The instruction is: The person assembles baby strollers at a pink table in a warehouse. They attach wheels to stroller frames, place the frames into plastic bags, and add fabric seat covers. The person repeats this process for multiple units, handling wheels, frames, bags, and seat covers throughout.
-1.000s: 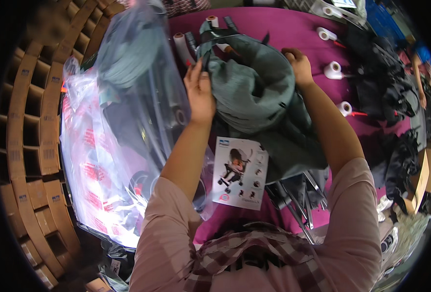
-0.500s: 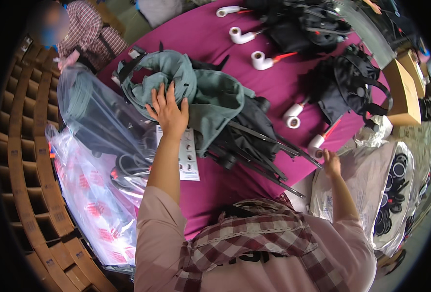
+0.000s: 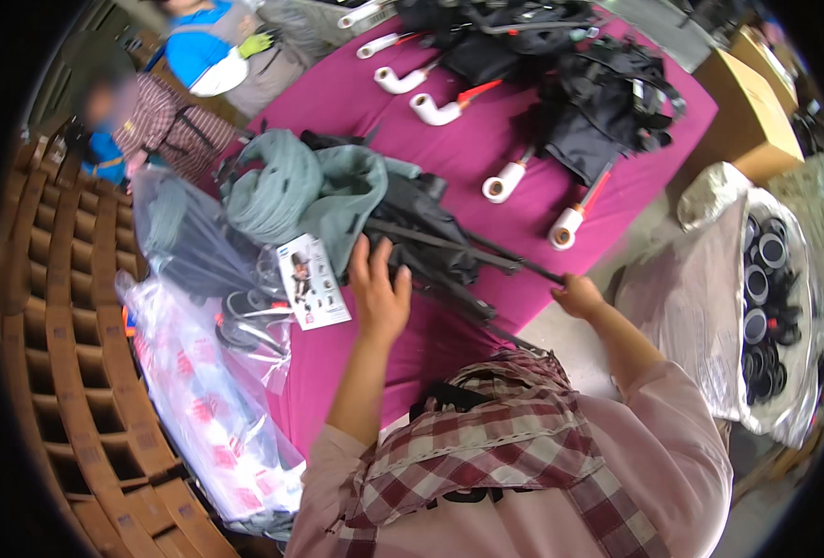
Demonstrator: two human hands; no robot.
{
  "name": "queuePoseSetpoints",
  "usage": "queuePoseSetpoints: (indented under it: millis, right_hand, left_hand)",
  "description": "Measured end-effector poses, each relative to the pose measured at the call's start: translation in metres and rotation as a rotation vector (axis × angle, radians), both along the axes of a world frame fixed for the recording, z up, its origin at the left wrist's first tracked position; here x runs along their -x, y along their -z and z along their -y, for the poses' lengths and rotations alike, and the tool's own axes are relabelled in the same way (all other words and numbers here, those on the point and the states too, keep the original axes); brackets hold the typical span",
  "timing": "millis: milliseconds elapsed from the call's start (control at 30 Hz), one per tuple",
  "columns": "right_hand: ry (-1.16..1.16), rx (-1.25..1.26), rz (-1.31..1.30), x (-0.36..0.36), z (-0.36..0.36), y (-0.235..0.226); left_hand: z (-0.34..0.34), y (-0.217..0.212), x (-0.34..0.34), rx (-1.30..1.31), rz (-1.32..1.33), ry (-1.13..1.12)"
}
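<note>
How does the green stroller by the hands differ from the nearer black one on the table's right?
Colour: the green stroller combines grey-green fabric with black; the black stroller has black fabric.
Ends: two white fittings show on the black stroller's near legs; none show on the green stroller.
Contact: the right hand grips the green stroller; no hand touches the black stroller.
Shared: both lie on the magenta cloth.
</note>
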State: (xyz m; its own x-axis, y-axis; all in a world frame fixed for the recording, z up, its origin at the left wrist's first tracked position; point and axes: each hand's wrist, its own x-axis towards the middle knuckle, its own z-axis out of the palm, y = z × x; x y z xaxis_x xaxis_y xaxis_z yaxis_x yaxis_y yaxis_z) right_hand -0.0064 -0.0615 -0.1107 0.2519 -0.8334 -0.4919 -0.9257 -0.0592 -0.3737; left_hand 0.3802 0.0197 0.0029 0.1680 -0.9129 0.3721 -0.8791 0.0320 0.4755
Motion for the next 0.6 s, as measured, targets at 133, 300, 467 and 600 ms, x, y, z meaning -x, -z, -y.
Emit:
queuePoseSetpoints:
  millis: [133, 300, 467, 600]
  right_hand:
    - [-0.024, -0.057, 0.118, -0.014, -0.068, 0.029]
    - [0.009, -0.084, 0.325, -0.005, -0.117, -0.027]
    - [0.306, 0.368, 0.482, 0.12, -0.094, -0.079]
    - [0.36, 0.527, 0.315, 0.242, -0.088, -0.111]
  left_hand:
    - [-0.049, 0.034, 0.089, -0.1, -0.112, 0.287]
    - [-0.087, 0.088, 0.13, -0.249, -0.204, 0.55]
    - [-0.096, 0.059, 0.193, -0.345, -0.339, 0.511]
    - [-0.068, 0.069, 0.239, -0.347, -0.271, 0.561]
